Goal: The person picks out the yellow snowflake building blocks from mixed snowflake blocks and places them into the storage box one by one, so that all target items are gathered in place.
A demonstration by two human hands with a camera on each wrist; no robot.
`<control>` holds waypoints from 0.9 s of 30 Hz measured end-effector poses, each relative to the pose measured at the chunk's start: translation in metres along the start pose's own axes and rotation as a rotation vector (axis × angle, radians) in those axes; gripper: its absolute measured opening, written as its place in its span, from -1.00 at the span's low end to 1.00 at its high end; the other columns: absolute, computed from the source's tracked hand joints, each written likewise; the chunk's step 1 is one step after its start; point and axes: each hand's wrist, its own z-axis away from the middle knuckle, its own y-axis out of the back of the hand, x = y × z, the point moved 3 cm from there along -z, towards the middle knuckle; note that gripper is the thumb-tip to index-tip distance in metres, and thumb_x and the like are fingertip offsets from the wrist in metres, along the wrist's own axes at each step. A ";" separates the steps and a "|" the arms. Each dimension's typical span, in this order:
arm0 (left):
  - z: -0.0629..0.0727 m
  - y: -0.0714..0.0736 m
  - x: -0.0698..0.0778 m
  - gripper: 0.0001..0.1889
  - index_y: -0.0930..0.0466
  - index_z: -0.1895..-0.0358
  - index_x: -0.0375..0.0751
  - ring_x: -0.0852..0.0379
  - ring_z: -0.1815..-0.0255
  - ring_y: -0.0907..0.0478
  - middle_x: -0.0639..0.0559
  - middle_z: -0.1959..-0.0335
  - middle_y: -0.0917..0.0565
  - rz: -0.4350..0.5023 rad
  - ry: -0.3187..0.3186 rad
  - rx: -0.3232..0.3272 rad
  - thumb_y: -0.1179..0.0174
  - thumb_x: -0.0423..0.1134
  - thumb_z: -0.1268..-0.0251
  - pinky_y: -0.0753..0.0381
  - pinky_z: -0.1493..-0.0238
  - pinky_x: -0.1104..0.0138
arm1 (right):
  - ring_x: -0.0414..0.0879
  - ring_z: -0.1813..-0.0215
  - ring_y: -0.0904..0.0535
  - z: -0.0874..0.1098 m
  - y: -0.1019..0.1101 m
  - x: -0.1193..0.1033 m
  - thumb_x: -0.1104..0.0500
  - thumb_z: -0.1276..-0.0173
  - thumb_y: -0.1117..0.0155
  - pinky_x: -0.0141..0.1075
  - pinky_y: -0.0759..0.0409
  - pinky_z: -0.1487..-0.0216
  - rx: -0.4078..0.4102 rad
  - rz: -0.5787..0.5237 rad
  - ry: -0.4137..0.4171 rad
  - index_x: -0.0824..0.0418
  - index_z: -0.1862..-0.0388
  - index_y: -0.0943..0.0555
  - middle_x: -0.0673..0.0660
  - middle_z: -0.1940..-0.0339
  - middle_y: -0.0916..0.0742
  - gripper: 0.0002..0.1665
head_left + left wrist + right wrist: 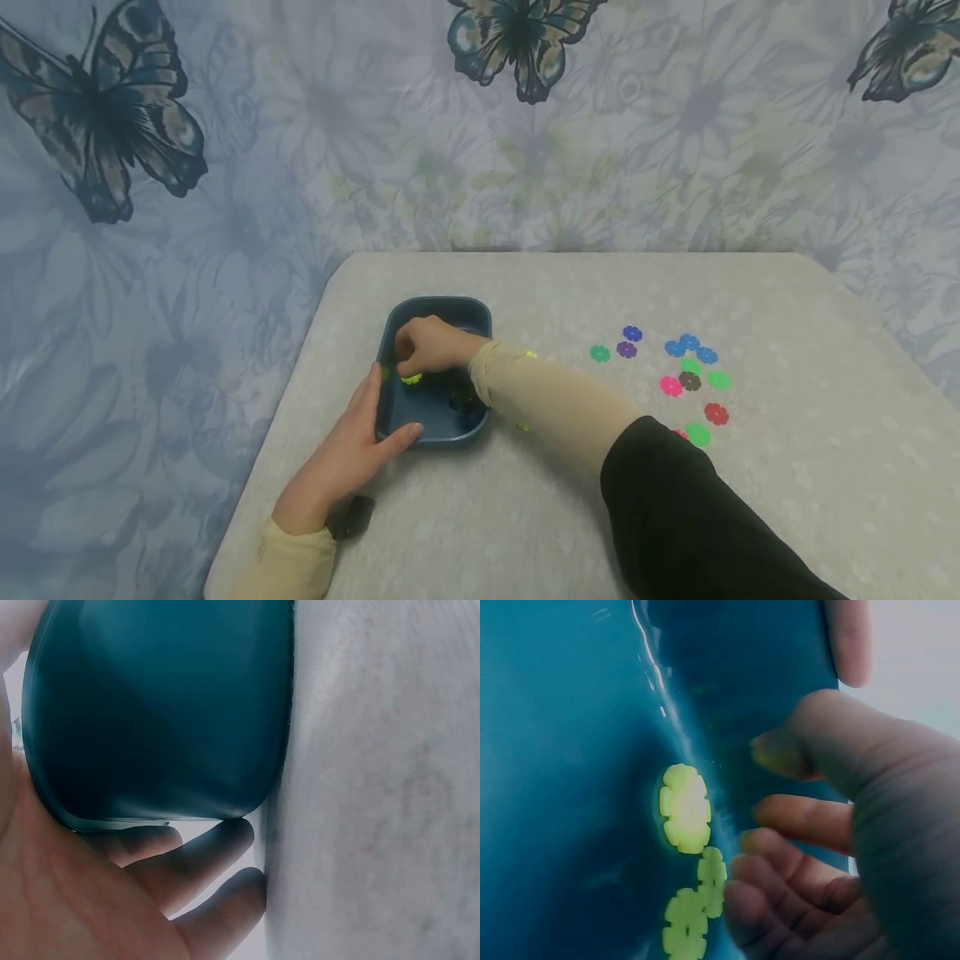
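1. So the yellow flower discs (pixel 684 808) are inside the blue tray (pixel 438 440), down by its left wall. Three show up close, two of them touching or overlapping.

2. Right hand (pixel 435 343) is reaching into the tray, right by those discs. Thumb and index sit apart with a gap, other fingers loosely bent, and I can't see anything pinched between them.

3. Left hand (pixel 341 458) grips the tray's near-left corner: fingers along the outside of the left wall, thumb over by the near rim.

4. Handling-wise, I'd bet the discs are super light, thin plastic, pretty stiff. Not fragile, just fiddly. Lying flat on the tray's smooth floor they'd probably skate away from a fingertip.

5. Best hold imo: thumb and index on opposite edges, using the notches between petals. Or slide one up the tray's left wall until an edge lifts.

6. The tray itself looks like rigid, glossy plastic, light enough to scoot around, so a hand on its corner makes sense. Rim's the grippy bit; the walls look slick.

7. More loose coloured discs (pixel 716 414) lie on the table (pixel 825 500) right of the tray. I'd guess they handle the same.
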 end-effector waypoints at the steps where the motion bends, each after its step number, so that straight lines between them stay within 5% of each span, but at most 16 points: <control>1: 0.000 -0.001 0.000 0.19 0.48 -0.68 -0.17 -0.26 -0.70 0.19 -0.23 -0.72 0.25 0.001 -0.001 -0.001 -0.20 0.30 -0.41 -0.04 -0.55 -0.29 | -0.21 0.12 -0.67 0.002 0.002 -0.001 0.01 -0.37 -0.41 -0.40 -0.66 0.10 0.014 -0.013 0.000 0.15 -0.07 -0.71 -0.02 0.09 -0.76 -0.63; 7: 0.001 -0.004 0.001 0.18 0.50 -0.67 -0.17 -0.33 -0.69 0.19 -0.29 -0.71 0.25 0.003 0.044 -0.025 -0.19 0.29 -0.43 -0.02 -0.53 -0.34 | -0.27 0.07 -0.67 0.023 0.023 -0.006 -0.03 -0.43 -0.37 -0.42 -0.64 0.04 0.099 -0.098 0.061 0.07 -0.04 -0.74 -0.08 0.07 -0.77 -0.70; 14: -0.001 -0.001 0.002 0.20 0.53 -0.67 -0.11 -0.34 -0.69 0.20 -0.26 -0.71 0.26 -0.010 0.083 -0.011 -0.20 0.32 -0.40 -0.01 -0.52 -0.36 | -0.23 0.01 -0.69 0.072 0.075 0.002 0.04 -0.42 -0.36 -0.33 -0.68 -0.02 0.150 -0.210 0.105 0.08 -0.03 -0.76 -0.06 0.06 -0.79 -0.73; 21: -0.001 0.000 0.003 0.22 0.53 -0.67 -0.12 -0.36 -0.69 0.18 -0.29 -0.71 0.25 -0.022 0.075 0.001 -0.23 0.30 -0.39 -0.02 -0.52 -0.37 | 0.03 0.07 -0.71 0.135 0.111 0.050 0.03 -0.44 -0.35 -0.01 -0.73 0.06 0.191 -0.294 -0.004 0.02 -0.01 -0.76 0.01 0.06 -0.79 -0.77; 27: -0.002 -0.004 0.004 0.21 0.51 -0.67 -0.16 -0.38 -0.68 0.17 -0.31 -0.70 0.23 -0.025 0.062 -0.004 -0.24 0.28 -0.39 -0.02 -0.51 -0.38 | 0.05 0.07 -0.68 0.181 0.100 0.099 0.04 -0.47 -0.33 0.06 -0.70 0.02 0.179 -0.332 -0.141 0.06 -0.03 -0.76 0.13 0.00 -0.79 -0.75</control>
